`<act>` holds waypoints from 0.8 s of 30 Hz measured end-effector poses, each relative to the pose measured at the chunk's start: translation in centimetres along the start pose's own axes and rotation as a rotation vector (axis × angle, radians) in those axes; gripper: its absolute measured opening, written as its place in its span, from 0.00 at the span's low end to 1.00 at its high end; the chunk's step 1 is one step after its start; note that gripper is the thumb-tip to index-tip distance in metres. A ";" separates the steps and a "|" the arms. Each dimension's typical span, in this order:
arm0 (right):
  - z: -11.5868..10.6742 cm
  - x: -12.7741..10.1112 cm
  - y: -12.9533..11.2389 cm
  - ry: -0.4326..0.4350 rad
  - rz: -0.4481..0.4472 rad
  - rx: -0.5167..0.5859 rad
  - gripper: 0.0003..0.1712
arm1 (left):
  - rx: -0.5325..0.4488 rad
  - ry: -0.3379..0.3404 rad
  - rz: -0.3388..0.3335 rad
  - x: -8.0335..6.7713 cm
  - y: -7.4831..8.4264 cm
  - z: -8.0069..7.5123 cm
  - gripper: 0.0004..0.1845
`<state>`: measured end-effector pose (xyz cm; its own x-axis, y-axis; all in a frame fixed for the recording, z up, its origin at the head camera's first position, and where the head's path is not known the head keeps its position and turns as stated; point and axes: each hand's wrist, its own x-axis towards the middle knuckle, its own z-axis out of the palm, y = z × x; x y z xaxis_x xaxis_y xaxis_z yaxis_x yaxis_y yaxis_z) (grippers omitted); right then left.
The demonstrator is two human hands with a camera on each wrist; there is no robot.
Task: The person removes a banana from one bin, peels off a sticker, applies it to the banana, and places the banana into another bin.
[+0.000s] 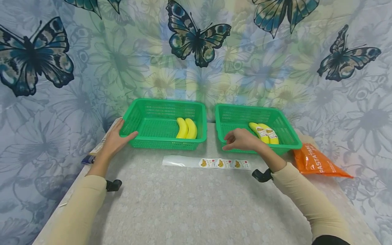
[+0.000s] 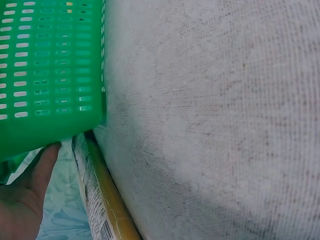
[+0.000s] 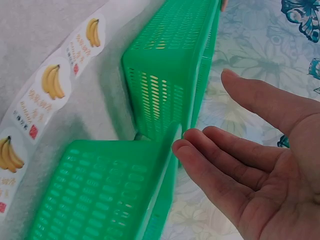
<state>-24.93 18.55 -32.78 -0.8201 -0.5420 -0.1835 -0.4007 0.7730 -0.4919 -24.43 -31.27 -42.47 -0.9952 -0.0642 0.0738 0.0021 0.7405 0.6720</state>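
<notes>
My left hand (image 1: 115, 139) rests against the left end of a green plastic basket (image 1: 162, 143), thumb spread along its near rim. Two yellow bananas (image 1: 186, 129) without labels lie at that basket's right end. Over the near left corner of a second green basket (image 1: 291, 140) is my right hand (image 1: 242, 139). Its fingers are loosely bent and hold nothing, as the right wrist view of the hand (image 3: 260, 175) shows. Two bananas (image 1: 264, 133) bearing banana labels lie in this second basket. A strip of banana stickers (image 1: 225, 163) lies on the table before the baskets.
An orange packet (image 1: 318, 161) marked PASTA lies beside the right basket. Behind the left hand, a printed packet (image 1: 92, 154) lies partly hidden at the table's left edge. A butterfly-patterned cloth (image 1: 137, 51) hangs behind the pale table (image 1: 190, 204).
</notes>
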 end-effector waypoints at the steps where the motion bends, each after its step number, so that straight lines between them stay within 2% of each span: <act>1: 0.0 0.1 -0.2 0.002 -0.006 0.001 0.28 | -0.003 0.005 0.002 0.0 0.0 0.0 0.54; 8: -0.3 1.4 -1.6 0.008 -0.015 0.010 0.30 | -0.015 0.020 -0.004 0.0 -0.1 0.1 0.54; 13: -0.6 3.3 -3.1 0.012 -0.048 0.004 0.29 | -0.013 0.038 -0.001 0.2 0.0 -0.1 0.53; 24: -1.3 9.9 -5.9 0.000 -0.055 0.007 0.29 | -0.037 0.061 0.000 -0.1 -0.3 0.4 0.53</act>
<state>-31.17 9.07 -30.61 -0.7969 -0.5836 -0.1563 -0.4424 0.7398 -0.5070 -24.40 -31.15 -42.97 -0.9873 -0.1060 0.1183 0.0069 0.7154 0.6986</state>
